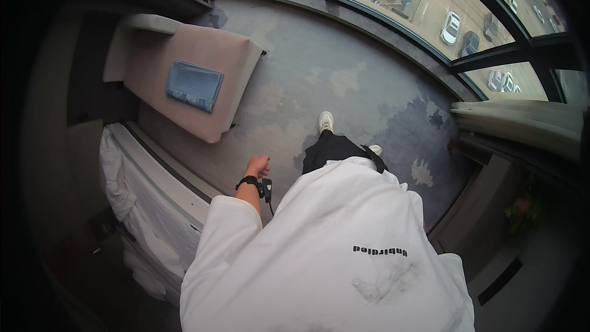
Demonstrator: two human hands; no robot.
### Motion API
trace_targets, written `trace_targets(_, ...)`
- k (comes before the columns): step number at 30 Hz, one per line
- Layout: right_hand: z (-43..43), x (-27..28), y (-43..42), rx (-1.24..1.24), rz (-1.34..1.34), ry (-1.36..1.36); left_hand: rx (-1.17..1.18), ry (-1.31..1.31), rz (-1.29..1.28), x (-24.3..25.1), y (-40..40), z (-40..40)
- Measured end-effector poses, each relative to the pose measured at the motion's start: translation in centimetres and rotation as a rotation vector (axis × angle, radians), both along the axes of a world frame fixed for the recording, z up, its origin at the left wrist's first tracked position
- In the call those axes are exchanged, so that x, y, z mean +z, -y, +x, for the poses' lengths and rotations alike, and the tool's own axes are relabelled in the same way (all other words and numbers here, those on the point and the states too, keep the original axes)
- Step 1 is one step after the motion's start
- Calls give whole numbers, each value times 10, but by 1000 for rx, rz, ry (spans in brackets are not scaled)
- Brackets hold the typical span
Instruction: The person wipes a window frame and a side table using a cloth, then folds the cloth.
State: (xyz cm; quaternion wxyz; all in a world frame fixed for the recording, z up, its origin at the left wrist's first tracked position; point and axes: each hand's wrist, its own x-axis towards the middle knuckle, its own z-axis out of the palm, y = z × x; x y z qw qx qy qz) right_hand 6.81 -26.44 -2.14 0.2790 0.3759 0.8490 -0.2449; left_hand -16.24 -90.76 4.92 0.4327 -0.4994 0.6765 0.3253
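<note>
My left hand (259,166) hangs in the air left of my body, over the carpet. It holds nothing, and its fingers are loosely bent and partly apart. A black wrist strap (249,180) with a small black device (267,189) and a cable is on that wrist. My right hand is out of view. Ahead to the left stands a chaise lounge (203,124) with a pink seat and pale sides. On its seat lies a folded blue cloth (196,80) with a patterned lower edge, apart from my hand.
A bed (161,184) with rumpled white bedding is on my left. Mottled grey-blue carpet (295,83) spreads before my feet up to a window sill (382,32) under large panes. A curtain (516,120) and a dark cabinet (474,193) stand at the right.
</note>
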Motion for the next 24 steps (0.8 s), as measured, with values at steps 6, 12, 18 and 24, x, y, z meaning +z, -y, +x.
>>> trace_targets(6,-36,-8,-23,-112,-247,-8,56,-36,64,-12,7,13)
trace_targets(12,-142,47,8,-3,-173,-146,-8,-231,114,-15,19,12)
trace_targets(18,-216,62,37,-15,46,-525,-63,-332,63,-27,36,-15)
trace_targets(24,-319,95,51,-44,53,-688,12,-411,66,-42,36,-23)
